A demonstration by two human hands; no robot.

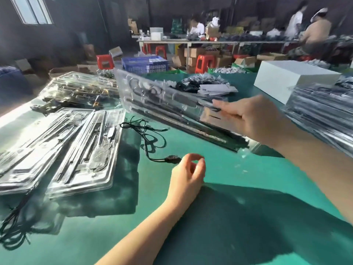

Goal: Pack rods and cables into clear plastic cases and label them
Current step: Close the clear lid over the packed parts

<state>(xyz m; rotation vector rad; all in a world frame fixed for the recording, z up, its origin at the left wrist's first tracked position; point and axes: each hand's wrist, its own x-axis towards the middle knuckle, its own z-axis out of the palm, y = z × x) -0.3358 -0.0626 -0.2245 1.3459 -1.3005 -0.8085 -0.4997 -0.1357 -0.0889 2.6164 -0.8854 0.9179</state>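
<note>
My right hand (pixel 252 119) grips a clear plastic case (pixel 172 106) by its near end and holds it tilted above the green table (pixel 238 175); black rods and a coiled cable show inside it. A loose black cable (pixel 150 138) lies on the table beneath the case, ending in a small black plug. My left hand (pixel 188 173) rests on the table just right of that plug, fingers loosely curled, thumb and forefinger close together, holding nothing I can see. Two filled clear cases (pixel 63 150) lie flat at the left.
More filled cases (pixel 80 88) and black parts lie at the far left. A tall stack of cases (pixel 322 111) stands at the right beside a white box (pixel 292 79). White cards (pixel 215 90) and bagged parts lie beyond. Loose cables (pixel 17 226) trail at the near left. People work at a far table.
</note>
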